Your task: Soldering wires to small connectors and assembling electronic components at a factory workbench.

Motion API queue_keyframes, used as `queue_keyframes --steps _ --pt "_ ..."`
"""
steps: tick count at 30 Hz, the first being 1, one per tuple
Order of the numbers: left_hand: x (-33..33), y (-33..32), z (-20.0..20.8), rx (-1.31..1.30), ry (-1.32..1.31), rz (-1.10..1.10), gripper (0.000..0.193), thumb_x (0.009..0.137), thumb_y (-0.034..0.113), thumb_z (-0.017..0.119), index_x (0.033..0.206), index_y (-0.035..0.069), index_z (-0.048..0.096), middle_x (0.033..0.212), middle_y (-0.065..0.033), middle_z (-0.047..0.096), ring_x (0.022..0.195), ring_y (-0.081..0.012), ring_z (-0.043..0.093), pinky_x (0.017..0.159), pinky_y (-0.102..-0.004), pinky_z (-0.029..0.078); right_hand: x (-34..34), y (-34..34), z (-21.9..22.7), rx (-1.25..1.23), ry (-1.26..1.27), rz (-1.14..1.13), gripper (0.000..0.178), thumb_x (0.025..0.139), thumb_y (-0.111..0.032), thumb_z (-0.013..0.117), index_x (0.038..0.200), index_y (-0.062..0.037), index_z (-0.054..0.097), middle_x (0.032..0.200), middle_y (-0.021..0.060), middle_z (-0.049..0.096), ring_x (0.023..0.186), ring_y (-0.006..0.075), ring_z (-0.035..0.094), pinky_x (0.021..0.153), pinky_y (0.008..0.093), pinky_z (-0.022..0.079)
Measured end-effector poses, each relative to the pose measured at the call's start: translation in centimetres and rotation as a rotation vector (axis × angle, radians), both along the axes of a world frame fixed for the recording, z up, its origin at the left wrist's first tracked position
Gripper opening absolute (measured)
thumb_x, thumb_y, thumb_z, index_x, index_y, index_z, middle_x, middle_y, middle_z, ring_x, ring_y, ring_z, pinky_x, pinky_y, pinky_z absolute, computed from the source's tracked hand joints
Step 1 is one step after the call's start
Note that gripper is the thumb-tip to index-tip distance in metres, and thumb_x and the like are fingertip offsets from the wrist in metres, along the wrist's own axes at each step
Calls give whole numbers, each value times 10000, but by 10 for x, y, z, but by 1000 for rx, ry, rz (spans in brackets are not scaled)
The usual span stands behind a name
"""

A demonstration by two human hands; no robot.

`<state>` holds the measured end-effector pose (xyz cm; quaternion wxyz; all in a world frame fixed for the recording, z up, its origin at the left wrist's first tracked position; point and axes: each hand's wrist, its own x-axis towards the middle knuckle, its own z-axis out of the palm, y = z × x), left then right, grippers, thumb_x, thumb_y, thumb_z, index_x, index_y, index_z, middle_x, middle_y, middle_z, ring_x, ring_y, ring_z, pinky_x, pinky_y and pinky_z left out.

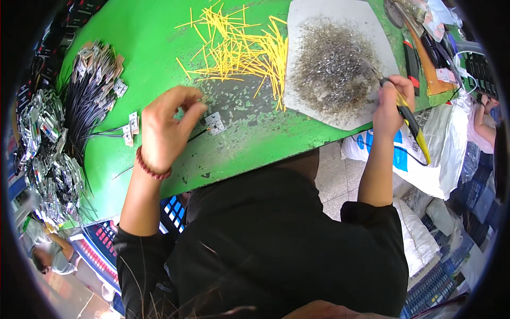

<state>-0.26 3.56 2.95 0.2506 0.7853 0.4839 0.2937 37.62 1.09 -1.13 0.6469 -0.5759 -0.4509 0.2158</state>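
At ten o'clock, black wires (91, 112) are lying bunched, presumably for left-side reach. The left hand (166, 119) is hovering beside a small plate (215, 123) — can't tell whether its grip is pinching anything. At twelve, yellow sticks (278, 64) are resting loose. At one, a grey sheet (316, 9) is bearing dark specks (337, 74) — probably shielding the worktop (143, 42). At two, the right hand (390, 106) is pinching a yellow-black tool (415, 132) pen-style, seemingly for control.

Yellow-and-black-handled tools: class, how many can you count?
1: the yellow-and-black-handled tool in the right hand, reaching over the grey sheet. Others may be hidden.
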Motion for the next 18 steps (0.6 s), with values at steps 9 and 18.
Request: queue_keyframes --steps 9,18 --pt "-14 -26 -4 -69 -41 99 103 727 -64 708 804 -27 650 747 -97 641 666 -181 607 623 -281 486 7 22 0 -49 -196 30 97 829 -31 655 884 -22 576 757 -13 561 646 38 492 581 193 378" --pt "-18 -36 -7 -83 -68 88 90 737 -45 707 811 -10 667 750 -97 641 669 -202 609 624 -293 483 4 22 2 -88 -307 -9 81 825 -38 655 886 -22 604 743 -16 571 651 53 508 593 204 395"
